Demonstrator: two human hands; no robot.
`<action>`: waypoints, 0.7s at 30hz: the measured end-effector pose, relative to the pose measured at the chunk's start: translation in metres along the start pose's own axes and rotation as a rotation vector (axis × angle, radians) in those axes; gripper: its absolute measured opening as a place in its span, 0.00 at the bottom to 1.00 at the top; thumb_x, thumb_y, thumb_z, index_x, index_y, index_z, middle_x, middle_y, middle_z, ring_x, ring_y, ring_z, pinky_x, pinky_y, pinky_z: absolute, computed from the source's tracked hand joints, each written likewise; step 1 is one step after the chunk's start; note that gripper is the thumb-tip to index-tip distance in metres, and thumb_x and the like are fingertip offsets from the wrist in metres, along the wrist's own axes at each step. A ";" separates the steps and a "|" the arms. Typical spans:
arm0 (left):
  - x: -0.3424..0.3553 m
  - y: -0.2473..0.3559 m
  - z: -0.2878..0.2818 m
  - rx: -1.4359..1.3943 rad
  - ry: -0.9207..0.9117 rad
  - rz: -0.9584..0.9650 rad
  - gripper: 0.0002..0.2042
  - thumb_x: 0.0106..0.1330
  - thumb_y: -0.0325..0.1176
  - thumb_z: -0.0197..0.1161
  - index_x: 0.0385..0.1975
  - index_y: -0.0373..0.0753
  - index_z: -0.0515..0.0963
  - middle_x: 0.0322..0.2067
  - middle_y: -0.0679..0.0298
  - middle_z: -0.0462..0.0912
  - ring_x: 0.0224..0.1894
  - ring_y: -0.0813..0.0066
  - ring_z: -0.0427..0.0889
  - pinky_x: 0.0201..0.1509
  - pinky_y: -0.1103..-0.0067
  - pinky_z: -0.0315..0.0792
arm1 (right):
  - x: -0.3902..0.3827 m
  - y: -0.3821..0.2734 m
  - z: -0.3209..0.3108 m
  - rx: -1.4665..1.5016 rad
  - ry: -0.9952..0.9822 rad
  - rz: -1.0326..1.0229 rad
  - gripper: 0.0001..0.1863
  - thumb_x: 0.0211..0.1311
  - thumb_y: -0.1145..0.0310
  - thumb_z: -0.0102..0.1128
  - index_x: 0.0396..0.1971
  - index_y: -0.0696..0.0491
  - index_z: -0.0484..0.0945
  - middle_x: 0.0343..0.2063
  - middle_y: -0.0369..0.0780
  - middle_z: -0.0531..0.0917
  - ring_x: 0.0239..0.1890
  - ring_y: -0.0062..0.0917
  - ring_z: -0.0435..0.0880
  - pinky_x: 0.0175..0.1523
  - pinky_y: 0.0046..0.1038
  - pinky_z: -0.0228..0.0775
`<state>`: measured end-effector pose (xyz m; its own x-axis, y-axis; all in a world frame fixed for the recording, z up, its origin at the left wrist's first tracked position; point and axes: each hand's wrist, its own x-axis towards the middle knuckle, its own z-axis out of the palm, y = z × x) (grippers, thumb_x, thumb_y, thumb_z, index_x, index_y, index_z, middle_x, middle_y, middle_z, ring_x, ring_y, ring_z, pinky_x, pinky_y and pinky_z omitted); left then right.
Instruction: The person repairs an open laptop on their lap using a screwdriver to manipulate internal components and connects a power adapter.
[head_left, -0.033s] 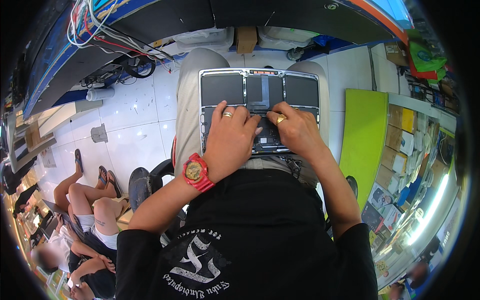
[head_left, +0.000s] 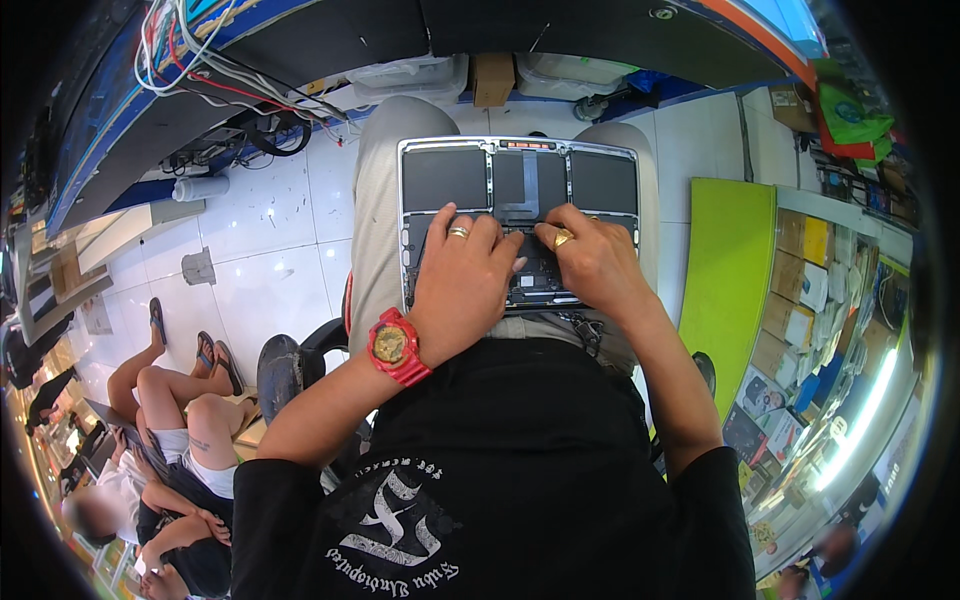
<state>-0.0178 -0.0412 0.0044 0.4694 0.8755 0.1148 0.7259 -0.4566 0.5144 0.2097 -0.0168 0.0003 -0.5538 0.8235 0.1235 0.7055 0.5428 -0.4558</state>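
Note:
An opened laptop chassis (head_left: pixel 445 178) rests across my lap, showing black battery cells (head_left: pixel 603 181), a pale ribbon strip (head_left: pixel 527 180) and a dark circuit board. My left hand (head_left: pixel 462 275) lies over its left half, fingers apart and bent, fingertips touching the inside near the middle, a silver ring and red watch on it. My right hand (head_left: pixel 598 262), wearing a gold ring, has thumb and index finger pressed together at the board's middle, just below the ribbon strip. Whatever sits between those fingertips is too small to make out.
A black workbench (head_left: pixel 480 25) with tangled cables (head_left: pixel 210 70) is above. Plastic bins (head_left: pixel 405 78) and a cardboard box (head_left: pixel 493 80) sit beneath it. A green board (head_left: pixel 725 260) and boxed shelves (head_left: pixel 805 260) stand right. Seated people (head_left: pixel 175 440) are at lower left on the tiled floor.
My left hand and wrist have shifted very slightly to the right. Otherwise nothing has visibly moved.

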 end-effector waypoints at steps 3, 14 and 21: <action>-0.003 0.004 0.003 0.022 -0.020 0.007 0.17 0.71 0.33 0.71 0.57 0.37 0.86 0.43 0.60 0.80 0.49 0.58 0.80 0.75 0.51 0.65 | -0.001 0.002 0.001 0.008 -0.003 0.021 0.15 0.55 0.82 0.66 0.42 0.54 0.90 0.41 0.39 0.88 0.34 0.37 0.92 0.39 0.40 0.84; -0.008 0.016 0.007 0.051 -0.044 -0.048 0.22 0.70 0.34 0.72 0.62 0.33 0.83 0.43 0.58 0.80 0.51 0.57 0.80 0.75 0.50 0.64 | -0.003 0.003 0.005 0.024 0.025 0.013 0.17 0.52 0.83 0.68 0.43 0.56 0.90 0.41 0.39 0.89 0.34 0.37 0.92 0.38 0.39 0.84; -0.010 0.017 0.009 0.065 -0.072 -0.049 0.23 0.71 0.34 0.71 0.63 0.33 0.83 0.42 0.58 0.78 0.50 0.57 0.80 0.75 0.49 0.64 | -0.002 0.000 0.007 0.018 0.025 0.025 0.16 0.52 0.83 0.68 0.42 0.56 0.90 0.40 0.40 0.89 0.34 0.37 0.92 0.38 0.39 0.84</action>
<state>-0.0054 -0.0590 0.0047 0.4655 0.8846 0.0283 0.7789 -0.4247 0.4615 0.2079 -0.0196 -0.0057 -0.5250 0.8405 0.1339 0.7108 0.5195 -0.4743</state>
